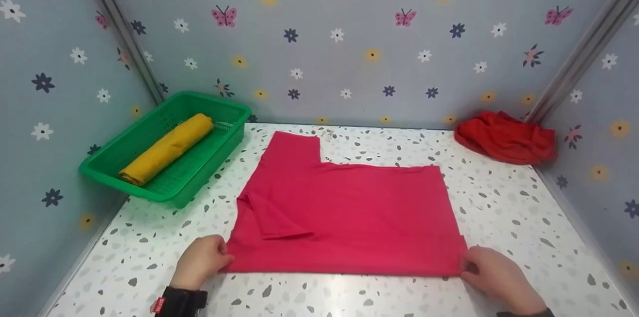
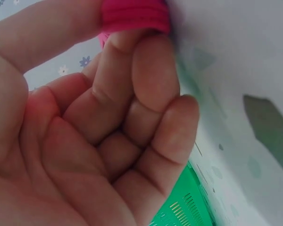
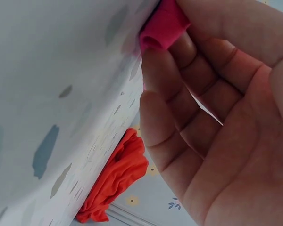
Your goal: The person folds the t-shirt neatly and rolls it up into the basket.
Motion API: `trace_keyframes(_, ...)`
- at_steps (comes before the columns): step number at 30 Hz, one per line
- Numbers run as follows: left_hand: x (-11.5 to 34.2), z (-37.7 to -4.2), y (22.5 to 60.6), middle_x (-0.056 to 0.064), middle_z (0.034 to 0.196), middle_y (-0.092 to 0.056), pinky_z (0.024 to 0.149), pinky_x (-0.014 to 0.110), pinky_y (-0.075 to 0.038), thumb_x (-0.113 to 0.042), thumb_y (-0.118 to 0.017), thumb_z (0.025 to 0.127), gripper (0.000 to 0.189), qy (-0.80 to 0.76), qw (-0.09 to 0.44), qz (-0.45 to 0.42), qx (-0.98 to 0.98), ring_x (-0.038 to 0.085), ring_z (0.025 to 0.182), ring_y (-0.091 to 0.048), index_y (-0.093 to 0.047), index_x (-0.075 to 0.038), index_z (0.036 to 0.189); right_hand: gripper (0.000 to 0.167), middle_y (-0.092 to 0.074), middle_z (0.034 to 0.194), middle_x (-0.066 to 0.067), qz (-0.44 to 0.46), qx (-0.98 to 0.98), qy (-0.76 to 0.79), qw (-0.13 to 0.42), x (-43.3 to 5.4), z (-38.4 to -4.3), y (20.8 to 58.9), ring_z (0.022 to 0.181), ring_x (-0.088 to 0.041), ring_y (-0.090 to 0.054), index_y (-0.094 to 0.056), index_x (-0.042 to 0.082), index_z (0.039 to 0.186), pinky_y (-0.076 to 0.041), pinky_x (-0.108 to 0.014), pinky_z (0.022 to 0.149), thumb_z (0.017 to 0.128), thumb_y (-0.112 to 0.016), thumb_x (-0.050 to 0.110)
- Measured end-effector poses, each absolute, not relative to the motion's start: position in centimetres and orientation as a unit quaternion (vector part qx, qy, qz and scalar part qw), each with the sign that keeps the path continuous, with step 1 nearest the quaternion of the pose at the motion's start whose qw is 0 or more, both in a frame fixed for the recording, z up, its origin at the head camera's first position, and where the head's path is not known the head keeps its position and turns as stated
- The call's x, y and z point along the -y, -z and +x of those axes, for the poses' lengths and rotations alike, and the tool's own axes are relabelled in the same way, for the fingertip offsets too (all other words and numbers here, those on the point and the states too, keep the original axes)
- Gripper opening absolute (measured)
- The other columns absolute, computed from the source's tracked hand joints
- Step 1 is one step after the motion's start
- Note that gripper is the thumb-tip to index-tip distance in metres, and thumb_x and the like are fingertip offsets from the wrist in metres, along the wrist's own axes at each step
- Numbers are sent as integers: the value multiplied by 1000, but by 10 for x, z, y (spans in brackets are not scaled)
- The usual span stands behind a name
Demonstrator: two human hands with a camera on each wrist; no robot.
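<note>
A pinkish-red T-shirt [image 1: 369, 202] lies spread on the table, its near side folded over into a straight edge. One sleeve sticks out at the far left, and the other lies folded back on the shirt at the left. My left hand [image 1: 202, 259] pinches the shirt's near left corner; in the left wrist view the fabric sits between thumb and fingers, the other fingers curled. At the near right corner my right hand [image 1: 494, 274] pinches the edge, and a bit of folded cloth [image 3: 165, 28] shows between thumb and fingertips in the right wrist view.
A green plastic basket [image 1: 209, 177] stands at the left with a rolled yellow cloth [image 1: 167, 150] in it. In the far right corner lies a crumpled red cloth [image 1: 504, 140]. Flower-patterned walls [image 1: 349, 17] close the speckled table [image 1: 519, 207] in at the back and both sides.
</note>
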State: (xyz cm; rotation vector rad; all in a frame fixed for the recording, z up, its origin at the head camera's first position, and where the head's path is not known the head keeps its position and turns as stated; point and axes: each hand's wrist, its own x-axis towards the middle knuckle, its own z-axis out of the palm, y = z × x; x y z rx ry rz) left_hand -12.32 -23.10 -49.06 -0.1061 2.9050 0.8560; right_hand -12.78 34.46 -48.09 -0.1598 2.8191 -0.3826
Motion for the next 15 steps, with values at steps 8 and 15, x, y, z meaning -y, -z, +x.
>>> trace_keyframes(8, 229, -125, 485, 1, 63, -48, 55, 34, -37, -11, -74, 75, 23, -256, 78, -32, -963, 19, 60, -47, -52, -10, 68, 18, -56, 74, 5, -40, -976, 147, 153, -345, -127, 481, 72, -16, -50, -62, 18, 78, -46, -38, 70, 81, -79, 14)
trace_keyframes(15, 221, -127, 475, 1, 60, -50, 49, 38, -38, -12, -76, 70, 23, -197, -5, -10, -980, 21, 57, -51, -54, -10, 67, 17, -58, 75, 5, -35, -975, 149, 164, -346, -129, 481, 73, -15, -52, -62, 19, 78, -47, -39, 72, 82, -78, 15)
